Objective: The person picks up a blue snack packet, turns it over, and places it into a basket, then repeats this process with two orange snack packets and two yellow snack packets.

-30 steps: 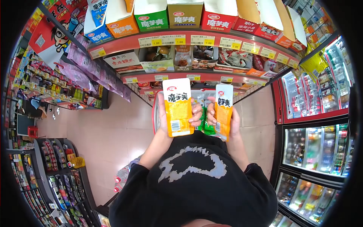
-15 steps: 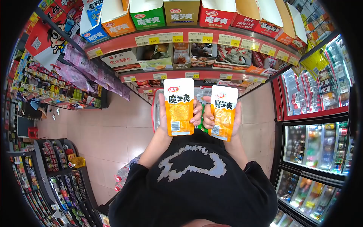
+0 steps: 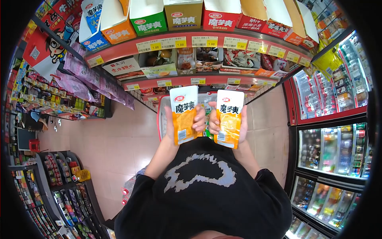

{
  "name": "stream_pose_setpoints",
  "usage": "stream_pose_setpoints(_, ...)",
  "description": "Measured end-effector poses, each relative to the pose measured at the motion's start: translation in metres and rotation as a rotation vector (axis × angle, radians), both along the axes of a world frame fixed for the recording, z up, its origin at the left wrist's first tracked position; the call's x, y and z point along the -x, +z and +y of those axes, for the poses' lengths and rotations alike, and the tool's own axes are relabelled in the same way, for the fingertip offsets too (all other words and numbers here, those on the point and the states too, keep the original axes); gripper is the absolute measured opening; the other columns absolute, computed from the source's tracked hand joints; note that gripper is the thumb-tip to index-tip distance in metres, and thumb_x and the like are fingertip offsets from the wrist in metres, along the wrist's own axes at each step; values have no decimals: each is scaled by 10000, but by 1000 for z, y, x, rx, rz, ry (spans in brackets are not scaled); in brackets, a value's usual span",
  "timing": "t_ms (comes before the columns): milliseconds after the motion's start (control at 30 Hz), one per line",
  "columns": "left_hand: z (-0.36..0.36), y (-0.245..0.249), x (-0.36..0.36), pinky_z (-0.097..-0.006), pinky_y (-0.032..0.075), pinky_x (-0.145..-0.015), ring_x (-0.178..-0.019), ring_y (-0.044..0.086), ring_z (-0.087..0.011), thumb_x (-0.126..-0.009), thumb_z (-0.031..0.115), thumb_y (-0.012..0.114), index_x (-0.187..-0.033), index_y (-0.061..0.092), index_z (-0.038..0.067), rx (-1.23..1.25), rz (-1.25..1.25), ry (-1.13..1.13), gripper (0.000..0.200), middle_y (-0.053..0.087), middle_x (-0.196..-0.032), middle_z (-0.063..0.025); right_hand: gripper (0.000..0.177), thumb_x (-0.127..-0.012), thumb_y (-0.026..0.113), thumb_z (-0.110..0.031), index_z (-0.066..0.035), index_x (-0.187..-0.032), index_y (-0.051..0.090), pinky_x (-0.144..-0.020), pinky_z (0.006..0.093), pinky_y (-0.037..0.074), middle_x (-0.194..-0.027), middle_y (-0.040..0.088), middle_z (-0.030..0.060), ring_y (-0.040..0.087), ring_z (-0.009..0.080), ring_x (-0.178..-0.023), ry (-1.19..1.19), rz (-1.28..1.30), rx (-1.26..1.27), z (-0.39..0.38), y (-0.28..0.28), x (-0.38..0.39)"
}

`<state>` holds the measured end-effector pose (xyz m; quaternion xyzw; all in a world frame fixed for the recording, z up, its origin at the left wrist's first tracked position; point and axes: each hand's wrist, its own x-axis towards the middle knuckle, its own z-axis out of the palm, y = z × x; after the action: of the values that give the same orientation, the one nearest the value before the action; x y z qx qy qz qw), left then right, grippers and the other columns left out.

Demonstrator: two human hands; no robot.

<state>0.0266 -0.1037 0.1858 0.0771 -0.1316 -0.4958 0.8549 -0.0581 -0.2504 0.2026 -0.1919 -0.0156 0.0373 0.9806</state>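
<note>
My left hand [image 3: 199,118] is closed round a white and orange snack packet [image 3: 185,119], its fingertips over the packet's right edge. A matching snack packet [image 3: 229,121] is gripped in my right hand [image 3: 214,122], whose fingers curl over the left edge. Both packets are held nearly upright side by side, their printed faces with barcodes turned towards me, a narrow gap between them. Behind and below them is a shopping basket [image 3: 162,119] with a red rim, largely covered by the packets and hands; green items show inside it.
Ahead is a red-edged shelf [image 3: 119,49] carrying several open snack boxes [image 3: 185,16] and price tags. Glass-door drink fridges [image 3: 330,151] line the right. A dark snack rack [image 3: 67,187] stands at left on the tiled floor [image 3: 119,135]. Purple bags [image 3: 79,83] hang at the upper left.
Both packets have shifted slightly left in view. The left packet now leans a little to the right and sits slightly lower. Both hands keep their hold, and the shelf view has moved a little.
</note>
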Motion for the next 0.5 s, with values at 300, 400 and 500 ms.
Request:
stream_pose_setpoints(300,-2,-20,-15,-255,432,-796,-898,525,-122,-892,167,529,-1028,313,68,-698,-363,621,274,522,-1010,-82,323,-832,436,-114,-44,-1143,387,-770,244,377,-917,482,38,476,123,-835,-274,194,479,10,6,-18)
stream_pose_setpoints(400,0,-11,-17,-278,366,-908,-1032,468,-133,-900,90,481,-1106,256,48,-655,-456,665,308,490,-1081,-104,285,-871,460,-25,-53,-1132,349,-917,289,354,-1090,464,64,443,125,-1048,-295,76,654,13,14,-32)
stream_pose_setpoints(500,3,-5,-19,-290,309,-954,-1085,409,-137,-890,62,467,-1157,221,51,-636,-444,671,364,411,-1140,-106,286,-863,483,-1,-41,-1106,338,-884,254,365,-1050,462,68,459,117,-993,-390,-56,911,19,3,-53)
